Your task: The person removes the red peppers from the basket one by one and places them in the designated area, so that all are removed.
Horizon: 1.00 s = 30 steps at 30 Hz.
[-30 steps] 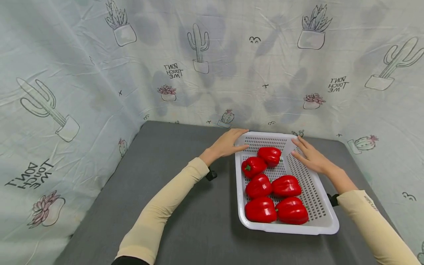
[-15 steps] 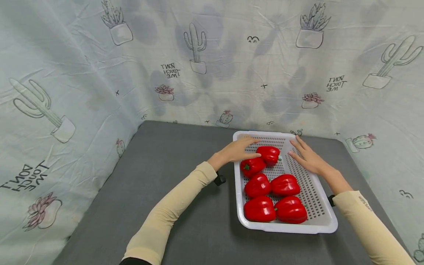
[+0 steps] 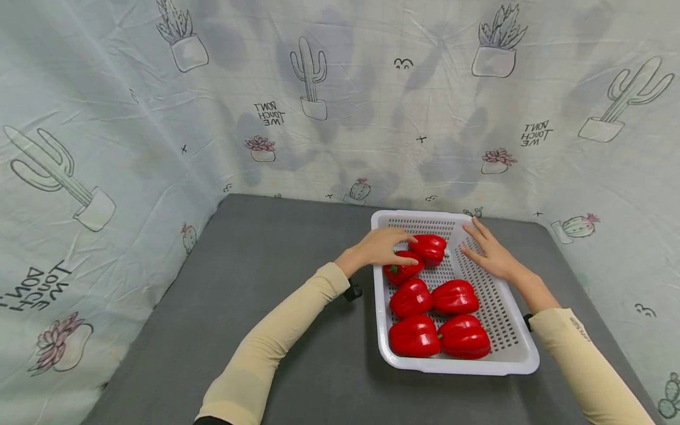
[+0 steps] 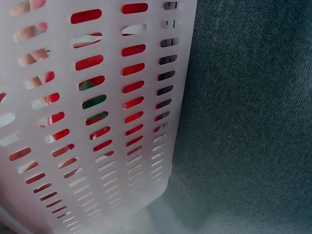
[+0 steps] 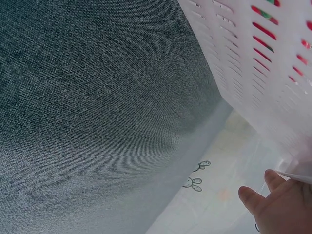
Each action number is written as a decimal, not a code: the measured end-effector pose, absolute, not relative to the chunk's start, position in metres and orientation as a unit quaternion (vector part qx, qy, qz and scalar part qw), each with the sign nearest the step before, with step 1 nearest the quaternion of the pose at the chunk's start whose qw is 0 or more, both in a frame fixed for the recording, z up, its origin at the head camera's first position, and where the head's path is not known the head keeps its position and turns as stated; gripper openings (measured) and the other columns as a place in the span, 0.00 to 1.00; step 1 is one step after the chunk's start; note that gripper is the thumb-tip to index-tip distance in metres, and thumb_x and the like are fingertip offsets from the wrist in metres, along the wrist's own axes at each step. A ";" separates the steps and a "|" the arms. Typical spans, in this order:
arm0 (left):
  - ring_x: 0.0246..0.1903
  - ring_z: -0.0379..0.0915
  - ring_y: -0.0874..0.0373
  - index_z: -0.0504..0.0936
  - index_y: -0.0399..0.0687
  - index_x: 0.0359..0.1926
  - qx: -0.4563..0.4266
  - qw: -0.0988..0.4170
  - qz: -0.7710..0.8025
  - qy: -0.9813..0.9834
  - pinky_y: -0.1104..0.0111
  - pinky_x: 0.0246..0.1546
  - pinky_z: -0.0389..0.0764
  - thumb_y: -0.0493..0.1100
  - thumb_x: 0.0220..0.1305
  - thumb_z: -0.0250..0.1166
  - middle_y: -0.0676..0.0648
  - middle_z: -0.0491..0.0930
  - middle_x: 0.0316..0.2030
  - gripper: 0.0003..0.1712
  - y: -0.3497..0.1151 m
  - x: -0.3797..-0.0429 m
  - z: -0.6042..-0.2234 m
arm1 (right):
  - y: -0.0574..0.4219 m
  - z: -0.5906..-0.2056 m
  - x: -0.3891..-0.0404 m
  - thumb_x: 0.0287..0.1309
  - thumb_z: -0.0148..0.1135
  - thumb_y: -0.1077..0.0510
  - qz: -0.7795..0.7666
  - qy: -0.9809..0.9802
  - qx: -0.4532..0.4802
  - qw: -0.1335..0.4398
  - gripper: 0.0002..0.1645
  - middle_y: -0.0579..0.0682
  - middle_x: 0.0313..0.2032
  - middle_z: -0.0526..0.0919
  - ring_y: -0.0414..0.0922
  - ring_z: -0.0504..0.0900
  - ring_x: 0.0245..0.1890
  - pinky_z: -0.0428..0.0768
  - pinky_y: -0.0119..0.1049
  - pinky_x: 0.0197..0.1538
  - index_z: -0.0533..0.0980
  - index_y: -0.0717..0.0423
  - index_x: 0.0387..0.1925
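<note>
A white plastic basket (image 3: 507,354) with slotted walls stands on the grey table, holding several red bell peppers (image 3: 413,336). My left hand (image 3: 379,247) reaches over its left rim, fingers and thumb spread above the far-left bell pepper (image 3: 402,270). Its fingertips come close to the far bell pepper (image 3: 431,250); whether they touch is unclear. My right hand (image 3: 494,257) lies at the right rim near the far corner, fingers extended and holding no pepper. In the left wrist view, the basket wall (image 4: 112,124) hides most of the left hand. Fingertips of the right hand (image 5: 282,207) show past the rim in the right wrist view.
Grey cloth (image 3: 287,236) covers the table to the basket's left. A pale curtain (image 3: 361,88) printed with cacti hangs behind the table and along its sides. The basket stands near the table's far right part.
My left hand has moved right from the basket's left rim to over the far-left peppers and dipped slightly. My right hand has stayed at the right rim. The view has shifted slightly.
</note>
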<state>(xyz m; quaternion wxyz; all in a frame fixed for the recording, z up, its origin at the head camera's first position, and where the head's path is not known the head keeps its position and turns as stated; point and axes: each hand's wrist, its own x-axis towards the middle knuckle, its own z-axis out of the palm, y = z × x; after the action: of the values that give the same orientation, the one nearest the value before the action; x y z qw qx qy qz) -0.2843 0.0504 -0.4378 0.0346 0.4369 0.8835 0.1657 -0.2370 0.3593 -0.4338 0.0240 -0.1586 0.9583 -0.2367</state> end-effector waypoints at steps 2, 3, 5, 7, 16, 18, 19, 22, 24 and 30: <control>0.57 0.65 0.62 0.72 0.61 0.60 0.440 0.036 0.149 0.885 0.66 0.57 0.70 0.69 0.58 0.53 0.56 0.70 0.59 0.33 0.051 -0.284 -0.437 | 0.360 -0.434 -0.238 0.63 0.53 0.47 -0.237 0.958 -0.157 0.024 0.42 0.59 0.72 0.34 0.68 0.42 0.68 0.49 0.71 0.59 0.48 0.56 0.71; 0.57 0.65 0.62 0.72 0.62 0.60 0.441 0.036 0.138 0.886 0.66 0.57 0.70 0.69 0.57 0.52 0.56 0.70 0.59 0.33 0.052 -0.284 -0.437 | 0.360 -0.434 -0.238 0.63 0.53 0.47 -0.237 0.959 -0.156 0.024 0.42 0.59 0.72 0.34 0.68 0.42 0.68 0.50 0.71 0.59 0.49 0.56 0.71; 0.56 0.65 0.62 0.71 0.64 0.60 0.442 0.037 0.116 0.889 0.66 0.57 0.69 0.71 0.56 0.52 0.56 0.70 0.59 0.34 0.053 -0.284 -0.436 | 0.360 -0.434 -0.238 0.63 0.53 0.47 -0.237 0.959 -0.155 0.024 0.41 0.59 0.72 0.35 0.68 0.43 0.68 0.50 0.71 0.58 0.50 0.57 0.70; 0.56 0.66 0.62 0.71 0.65 0.60 0.441 0.040 0.100 0.891 0.66 0.58 0.68 0.71 0.55 0.53 0.57 0.70 0.59 0.34 0.053 -0.283 -0.435 | 0.360 -0.434 -0.238 0.63 0.53 0.48 -0.237 0.959 -0.157 0.022 0.40 0.60 0.72 0.35 0.68 0.43 0.67 0.50 0.71 0.58 0.51 0.58 0.70; 0.50 0.69 0.64 0.72 0.64 0.59 0.425 0.056 0.049 0.902 0.66 0.54 0.66 0.72 0.49 0.59 0.58 0.74 0.56 0.37 0.057 -0.276 -0.431 | 0.358 -0.435 -0.235 0.62 0.53 0.50 -0.235 0.958 -0.161 0.015 0.37 0.59 0.72 0.35 0.69 0.46 0.66 0.52 0.72 0.57 0.55 0.59 0.68; 0.50 0.69 0.65 0.71 0.65 0.59 0.418 0.061 0.040 0.906 0.65 0.54 0.66 0.72 0.48 0.60 0.59 0.74 0.55 0.38 0.058 -0.275 -0.432 | 0.358 -0.434 -0.235 0.62 0.54 0.50 -0.235 0.959 -0.159 0.017 0.37 0.58 0.72 0.35 0.69 0.46 0.66 0.52 0.72 0.57 0.55 0.59 0.68; 0.49 0.69 0.65 0.71 0.65 0.58 0.415 0.065 0.038 0.907 0.65 0.55 0.65 0.72 0.48 0.60 0.59 0.75 0.55 0.38 0.059 -0.274 -0.432 | 0.358 -0.434 -0.234 0.62 0.54 0.51 -0.236 0.959 -0.158 0.018 0.37 0.58 0.72 0.35 0.69 0.46 0.66 0.53 0.71 0.57 0.55 0.59 0.68; 0.49 0.69 0.63 0.71 0.64 0.58 0.406 0.076 0.041 0.910 0.63 0.56 0.65 0.69 0.47 0.62 0.59 0.75 0.54 0.37 0.060 -0.272 -0.432 | 0.358 -0.434 -0.233 0.62 0.54 0.52 -0.236 0.959 -0.156 0.020 0.37 0.59 0.72 0.35 0.70 0.47 0.66 0.53 0.71 0.57 0.55 0.59 0.68; 0.48 0.69 0.62 0.71 0.64 0.58 0.402 0.079 0.044 0.911 0.63 0.56 0.66 0.68 0.47 0.63 0.58 0.76 0.54 0.37 0.060 -0.271 -0.432 | 0.358 -0.434 -0.233 0.62 0.54 0.52 -0.235 0.959 -0.155 0.020 0.37 0.60 0.72 0.36 0.70 0.47 0.66 0.53 0.71 0.57 0.56 0.59 0.68; 0.47 0.71 0.62 0.71 0.63 0.58 0.409 0.084 0.047 0.908 0.65 0.54 0.67 0.68 0.48 0.64 0.58 0.77 0.52 0.37 0.059 -0.271 -0.428 | 0.357 -0.433 -0.231 0.62 0.54 0.51 -0.236 0.960 -0.148 0.027 0.36 0.59 0.72 0.35 0.70 0.47 0.66 0.53 0.71 0.58 0.56 0.59 0.68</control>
<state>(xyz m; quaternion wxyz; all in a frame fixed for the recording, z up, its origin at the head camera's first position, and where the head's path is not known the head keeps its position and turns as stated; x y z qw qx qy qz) -0.2713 0.0587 -0.4283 0.0842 0.4087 0.9076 0.0475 -0.2314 0.3570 -0.4331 0.0266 -0.1477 0.9601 -0.2360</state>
